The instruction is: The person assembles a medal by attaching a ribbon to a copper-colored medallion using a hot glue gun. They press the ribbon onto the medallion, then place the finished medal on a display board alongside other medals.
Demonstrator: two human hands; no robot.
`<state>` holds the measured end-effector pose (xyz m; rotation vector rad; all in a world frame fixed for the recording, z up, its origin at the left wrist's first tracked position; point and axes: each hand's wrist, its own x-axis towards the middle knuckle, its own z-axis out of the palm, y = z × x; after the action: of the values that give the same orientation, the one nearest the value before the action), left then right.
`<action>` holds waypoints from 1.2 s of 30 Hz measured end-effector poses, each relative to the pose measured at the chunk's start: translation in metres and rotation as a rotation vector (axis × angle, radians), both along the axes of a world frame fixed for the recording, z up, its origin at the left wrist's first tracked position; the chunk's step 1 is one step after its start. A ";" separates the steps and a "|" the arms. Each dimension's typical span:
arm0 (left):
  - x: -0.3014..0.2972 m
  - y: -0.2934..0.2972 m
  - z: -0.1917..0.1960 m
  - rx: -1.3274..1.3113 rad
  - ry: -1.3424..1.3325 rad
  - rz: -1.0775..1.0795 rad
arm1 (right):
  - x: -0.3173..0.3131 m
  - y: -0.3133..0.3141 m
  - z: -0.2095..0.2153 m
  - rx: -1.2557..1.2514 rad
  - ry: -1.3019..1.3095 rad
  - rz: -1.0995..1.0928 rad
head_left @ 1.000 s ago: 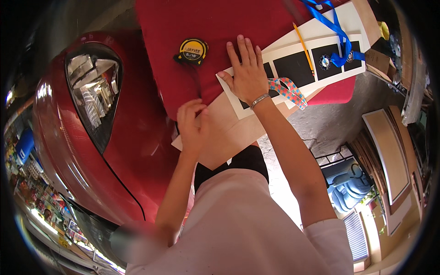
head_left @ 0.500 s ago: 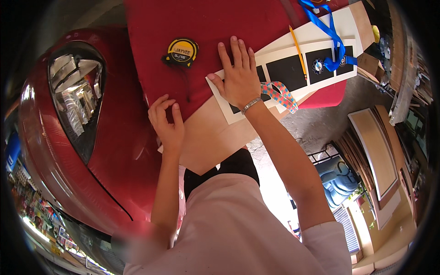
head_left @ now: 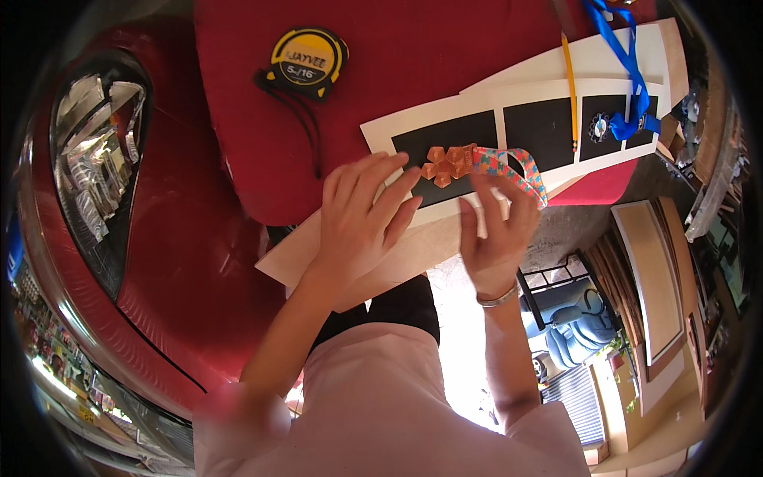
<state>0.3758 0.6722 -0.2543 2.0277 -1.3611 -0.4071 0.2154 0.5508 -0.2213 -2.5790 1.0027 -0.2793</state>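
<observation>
A copper medal (head_left: 447, 163) shaped like joined puzzle pieces lies on the left black window of a white mat board (head_left: 477, 119). Its multicoloured ribbon (head_left: 515, 168) trails to the right. My left hand (head_left: 359, 219) lies flat on the board's near edge, fingers spread, with its fingertips just short of the medal. The fingers of my right hand (head_left: 497, 226) curl up onto the ribbon's loop and pinch it. A tan board (head_left: 397, 262) sticks out beneath the white one.
A yellow tape measure (head_left: 306, 57) with a black strap rests on the red cloth (head_left: 413, 48). A yellow pencil (head_left: 569, 87) and a blue-ribboned medal (head_left: 600, 127) lie on the board's right windows. A red car's headlight (head_left: 91, 167) is at left.
My right hand came back from flat on the board to its near edge, and the copper medal with its ribbon now lies on the black window. My left hand moved up onto the board.
</observation>
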 end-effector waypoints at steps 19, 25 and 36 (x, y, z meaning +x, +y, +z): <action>-0.018 -0.018 -0.012 0.048 -0.081 0.128 | -0.009 0.025 -0.028 0.034 0.000 -0.081; -0.018 -0.019 -0.011 0.038 -0.091 0.134 | -0.011 0.027 -0.028 0.037 0.034 -0.081; -0.020 -0.020 -0.010 0.067 -0.099 0.148 | -0.011 0.027 -0.030 0.049 0.057 -0.089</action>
<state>0.3560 0.6519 -0.2641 2.2131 -1.2596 -0.2938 0.2039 0.5780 -0.2511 -2.5148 1.1318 -0.2025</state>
